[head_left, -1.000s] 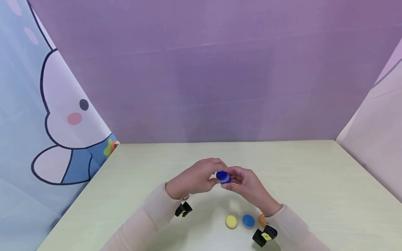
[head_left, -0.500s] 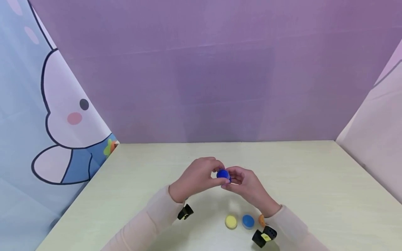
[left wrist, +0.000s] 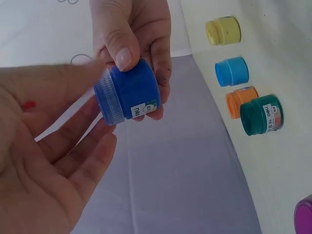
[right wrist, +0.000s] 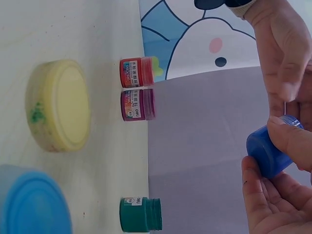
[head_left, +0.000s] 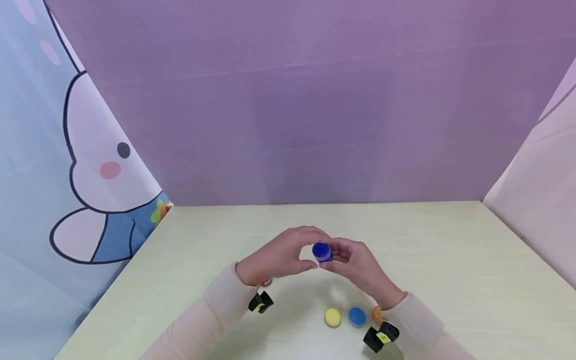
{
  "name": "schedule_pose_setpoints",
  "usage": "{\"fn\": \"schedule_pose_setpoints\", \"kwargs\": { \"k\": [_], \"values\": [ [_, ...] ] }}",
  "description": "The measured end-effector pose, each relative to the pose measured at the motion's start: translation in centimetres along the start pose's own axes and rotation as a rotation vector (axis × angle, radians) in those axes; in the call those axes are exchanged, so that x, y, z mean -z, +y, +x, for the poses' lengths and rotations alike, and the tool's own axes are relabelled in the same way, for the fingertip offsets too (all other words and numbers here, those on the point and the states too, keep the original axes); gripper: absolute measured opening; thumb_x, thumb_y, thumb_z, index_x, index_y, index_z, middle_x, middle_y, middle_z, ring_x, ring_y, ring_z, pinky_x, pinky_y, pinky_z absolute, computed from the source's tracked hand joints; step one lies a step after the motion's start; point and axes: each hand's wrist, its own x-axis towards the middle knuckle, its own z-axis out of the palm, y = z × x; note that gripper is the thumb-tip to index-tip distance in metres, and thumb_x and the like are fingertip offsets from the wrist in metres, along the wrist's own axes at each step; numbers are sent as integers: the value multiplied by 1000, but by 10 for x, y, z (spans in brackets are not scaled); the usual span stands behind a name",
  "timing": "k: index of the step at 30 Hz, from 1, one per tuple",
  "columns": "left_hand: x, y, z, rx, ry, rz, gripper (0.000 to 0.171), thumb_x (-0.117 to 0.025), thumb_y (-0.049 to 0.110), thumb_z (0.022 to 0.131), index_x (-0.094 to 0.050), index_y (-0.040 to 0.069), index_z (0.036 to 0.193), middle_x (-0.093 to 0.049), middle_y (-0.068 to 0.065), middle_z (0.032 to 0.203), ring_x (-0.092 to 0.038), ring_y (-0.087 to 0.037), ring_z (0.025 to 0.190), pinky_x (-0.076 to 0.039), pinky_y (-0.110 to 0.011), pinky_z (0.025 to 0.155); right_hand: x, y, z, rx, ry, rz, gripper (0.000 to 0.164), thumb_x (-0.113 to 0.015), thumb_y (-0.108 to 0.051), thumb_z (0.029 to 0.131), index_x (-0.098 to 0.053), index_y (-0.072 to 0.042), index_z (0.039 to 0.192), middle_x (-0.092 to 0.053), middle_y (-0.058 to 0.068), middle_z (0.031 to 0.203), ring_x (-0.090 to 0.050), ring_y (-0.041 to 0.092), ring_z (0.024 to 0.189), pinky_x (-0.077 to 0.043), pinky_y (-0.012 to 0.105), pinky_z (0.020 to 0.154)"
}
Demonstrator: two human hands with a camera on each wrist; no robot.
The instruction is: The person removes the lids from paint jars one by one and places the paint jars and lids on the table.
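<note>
A red jar [head_left: 266,282] shows partly behind the left wrist. The left hand [head_left: 280,255] has thumb and fingers spread about the lid end of a dark blue jar [head_left: 322,253], raised above the surface [head_left: 450,260]. A yellow jar [head_left: 332,318] stands below. The right hand [head_left: 357,262] pinches the dark blue jar; a light blue jar [head_left: 357,317] and a partly hidden orange jar [head_left: 377,314] follow.

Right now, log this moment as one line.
right hand: holds blue cylindrical plastic jar | left hand: beside translucent ribbed lid, no grip | lid: on jar
</note>
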Motion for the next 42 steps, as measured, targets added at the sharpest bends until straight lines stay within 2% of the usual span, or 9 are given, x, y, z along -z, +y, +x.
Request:
{"fn": "schedule_pose_setpoints", "kwargs": {
  "k": [5, 13, 19, 27, 37, 40, 42],
  "values": [
    [0, -2, 0, -28, 7, 26, 46, -59, -15, 74, -58, 8, 114, -59, 0, 111, -48, -6, 107, -35, -22, 92, 0, 2, 1, -21, -1, 16, 42, -72, -15, 77, -55, 1, 112, -61, 13, 104, -61, 21, 92, -49, 28, 76],
    [-1, -1, 2, -18, 27, 75, 39, -63, -11, 74, -62, 9, 108, -60, 3, 106, -51, -5, 101, -37, -21, 89, 0, 2, 0, 10, -17, 14, 42, -70, -12, 79, -53, 5, 113, -60, 16, 107, -60, 24, 95, -49, 27, 76],
    [-1, 1, 3, 40, 31, 83, 35, -69, -1, 76, -62, 9, 109, -60, 3, 104, -52, -5, 98, -39, -20, 86, 1, 3, 1, -2, -9, -5, 43, -70, -11, 78, -52, 4, 115, -60, 13, 104, -60, 22, 94, -48, 27, 77],
    [-8, -1, 2, 141, 133, 79, 29, -73, 19, 76, -64, 10, 102, -61, 6, 94, -54, -5, 85, -43, -17, 76, 1, 5, 3, -1, -12, -14, 44, -72, -18, 77, -54, 1, 113, -60, 13, 105, -61, 19, 91, -49, 27, 77],
    [-17, 1, 2, 285, 214, 189, 27, -73, 38, 73, -61, 17, 87, -56, 10, 81, -53, -10, 75, -42, -18, 65, 0, 7, 3, 15, -10, -19, 40, -72, -17, 77, -57, 0, 109, -58, 12, 103, -61, 20, 90, -49, 28, 75],
    [-19, 0, 1, 279, 224, 186, 31, -73, 38, 74, -62, 15, 92, -59, 7, 87, -54, -10, 78, -42, -18, 67, 0, 8, 3, 9, -7, -24, 40, -72, -18, 77, -57, 0, 109, -59, 12, 103, -61, 19, 90, -49, 27, 75],
    [-19, -1, 0, 241, 222, 165, 35, -73, 35, 74, -61, 14, 100, -60, 5, 94, -53, -9, 82, -43, -19, 71, 0, 7, 2, 12, -11, -20, 40, -72, -19, 77, -56, 0, 109, -60, 12, 103, -61, 19, 90, -49, 27, 76]
  ]
}}
